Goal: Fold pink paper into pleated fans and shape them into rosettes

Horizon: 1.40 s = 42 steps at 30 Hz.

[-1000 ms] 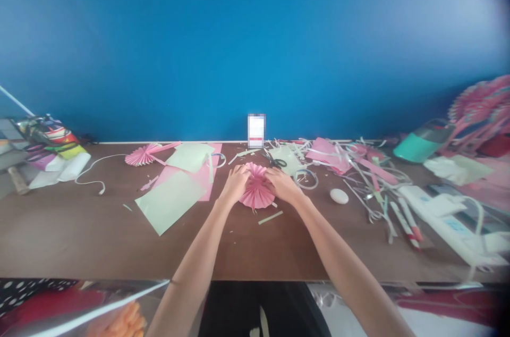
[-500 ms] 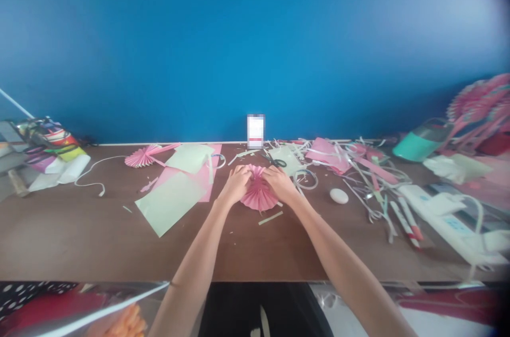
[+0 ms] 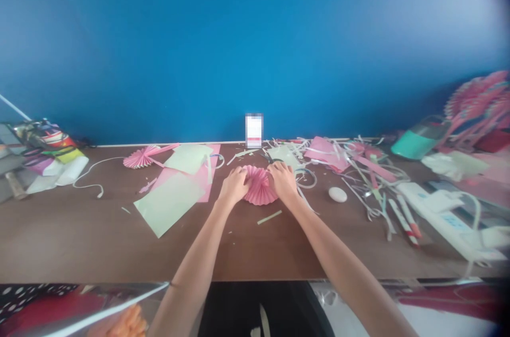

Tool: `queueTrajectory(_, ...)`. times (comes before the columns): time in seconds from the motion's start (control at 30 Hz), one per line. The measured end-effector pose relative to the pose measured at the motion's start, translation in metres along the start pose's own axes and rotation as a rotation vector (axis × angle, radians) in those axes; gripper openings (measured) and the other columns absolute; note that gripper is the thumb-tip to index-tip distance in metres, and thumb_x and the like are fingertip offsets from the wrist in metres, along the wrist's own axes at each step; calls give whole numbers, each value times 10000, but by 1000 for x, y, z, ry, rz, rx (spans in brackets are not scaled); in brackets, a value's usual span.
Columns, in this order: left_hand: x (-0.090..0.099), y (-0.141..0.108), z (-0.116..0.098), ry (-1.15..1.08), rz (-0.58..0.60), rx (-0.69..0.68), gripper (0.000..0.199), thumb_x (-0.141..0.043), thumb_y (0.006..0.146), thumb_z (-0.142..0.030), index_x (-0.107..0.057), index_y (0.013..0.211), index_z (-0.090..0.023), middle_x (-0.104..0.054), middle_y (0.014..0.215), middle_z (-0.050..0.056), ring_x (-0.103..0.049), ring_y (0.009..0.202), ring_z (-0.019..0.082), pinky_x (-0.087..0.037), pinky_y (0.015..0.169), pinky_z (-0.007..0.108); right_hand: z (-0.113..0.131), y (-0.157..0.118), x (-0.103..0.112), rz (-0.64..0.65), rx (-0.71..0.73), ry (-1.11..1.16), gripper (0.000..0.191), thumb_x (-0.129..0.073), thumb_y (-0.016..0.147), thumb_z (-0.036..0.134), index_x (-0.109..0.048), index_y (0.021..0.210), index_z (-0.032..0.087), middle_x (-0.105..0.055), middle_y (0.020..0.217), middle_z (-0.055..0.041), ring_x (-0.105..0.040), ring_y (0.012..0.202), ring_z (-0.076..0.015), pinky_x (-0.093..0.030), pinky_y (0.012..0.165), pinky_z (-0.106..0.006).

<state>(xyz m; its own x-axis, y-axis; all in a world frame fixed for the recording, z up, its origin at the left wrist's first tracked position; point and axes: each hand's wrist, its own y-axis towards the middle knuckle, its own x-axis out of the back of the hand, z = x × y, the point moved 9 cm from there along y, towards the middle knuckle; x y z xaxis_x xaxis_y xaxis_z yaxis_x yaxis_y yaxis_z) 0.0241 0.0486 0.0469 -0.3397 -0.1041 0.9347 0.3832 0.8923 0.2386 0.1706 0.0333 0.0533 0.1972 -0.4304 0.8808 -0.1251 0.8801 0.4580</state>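
Observation:
A pleated pink paper rosette (image 3: 260, 188) lies on the brown table (image 3: 255, 252), fanned out between my two hands. My left hand (image 3: 236, 184) grips its left edge, fingers curled over the folds. At its right edge, my right hand (image 3: 282, 180) holds the pleats with bent fingers. Just in front of the rosette is a thin pale green strip (image 3: 270, 217). Dark scissors (image 3: 268, 156) sit behind my right hand, partly hidden by it.
Pale green sheets (image 3: 170, 204) and a pink paper fan (image 3: 139, 157) lie to the left. Paper scraps (image 3: 326, 153), a white oval object (image 3: 338, 194), markers (image 3: 403, 222) and a white power strip (image 3: 434, 220) are at right. A phone (image 3: 254, 131) stands against the blue wall.
The pink rosette has opened into a wider, rounder shape. My hands have moved slightly apart, from its top toward its sides, and my right hand now covers more of the scissors.

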Motion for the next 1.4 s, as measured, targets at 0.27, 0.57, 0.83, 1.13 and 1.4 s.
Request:
queueTrajectory(0.27, -2, -2, 6, 35, 12, 130, 221, -521, 867, -415, -579, 985, -237, -640, 1000, 51, -609, 910, 217, -441, 700, 301, 21, -3, -9, 22, 116, 123, 204, -487, 927, 283, -608, 1075, 211, -613, 1084, -85, -502, 992, -242, -323, 842, -356)
queueTrajectory(0.57, -1, -2, 10, -10, -36, 149, 152, -555, 851, -374, -563, 913, -235, -646, 888, 38, -592, 866, 220, -427, 677, 300, 23, -3, -16, 50, 136, 161, 192, -514, 860, 178, -643, 999, 208, -597, 1096, -78, -483, 1001, -243, -334, 832, -354)
queueTrajectory(0.83, -2, 2, -9, -58, -107, -72, 205, -510, 867, -201, -609, 1046, -217, -595, 993, 70, -520, 990, 228, -422, 856, 343, 29, -5, -13, 59, 191, 170, 315, -479, 833, 99, -638, 1077, 218, -580, 1134, -81, -456, 1019, -244, -339, 828, -350)
queueTrajectory(1.13, -11, 4, -3, -46, -80, -61, 252, -494, 865, -178, -661, 1048, -221, -606, 1088, 67, -507, 1040, 233, -420, 921, 359, 27, -5, -14, 76, 186, 132, 281, -467, 871, 133, -667, 1046, 223, -587, 1126, -73, -459, 1025, -240, -344, 849, -343)
queueTrajectory(1.4, -6, 2, -6, 8, -64, -17, 225, -504, 884, -337, -684, 971, -233, -609, 1122, 64, -504, 1069, 239, -423, 925, 359, 30, -5, -12, 53, 179, 85, 205, -483, 906, 243, -685, 919, 211, -602, 1101, -77, -470, 1020, -249, -350, 843, -358)
